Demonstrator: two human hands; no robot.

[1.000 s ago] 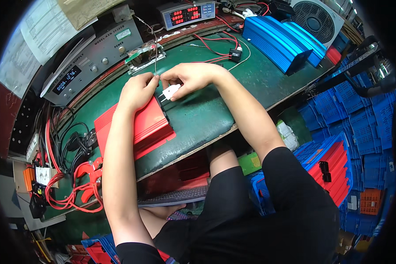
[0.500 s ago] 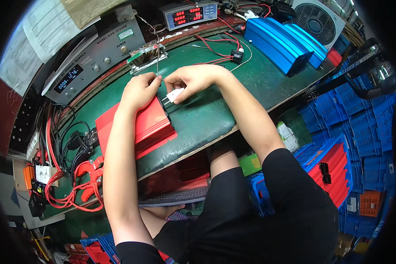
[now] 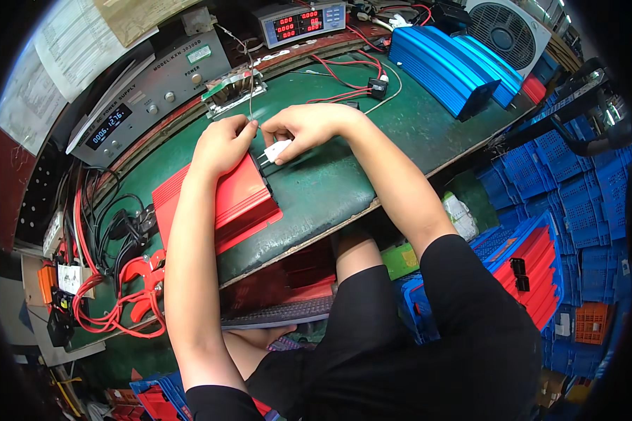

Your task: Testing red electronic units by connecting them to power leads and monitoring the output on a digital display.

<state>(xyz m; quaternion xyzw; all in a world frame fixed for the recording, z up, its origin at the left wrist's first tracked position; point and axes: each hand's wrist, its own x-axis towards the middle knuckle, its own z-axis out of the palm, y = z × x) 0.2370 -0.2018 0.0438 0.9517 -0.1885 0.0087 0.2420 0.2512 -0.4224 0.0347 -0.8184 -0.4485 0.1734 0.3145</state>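
From where I stand, I see the right hand pinching a small white plug between the thumb and the bent fingers, so this grip is closed on it. The two prongs of the plug point to the left and a little down, towards the end of a red case. They are very near this end, but whether their tips touch it, I cannot tell.

The case lies on the green bench, just to the left of the grip and a little nearer to the person. The left hand rests over the far part of the case, its fingers bent. A thin wire comes down to its thumb; whether this hand grips the case or the wire, I cannot tell.

Beyond the grip, to the right, there are red leads with a black connector, and farther on stand two blue cases, the near one and the far one, before a fan. Straight beyond the grip is a meter with red digits. A grey power supply stands beyond the left hand, to the left. Well to the left of the grip, on the person's side, lie red clamps.
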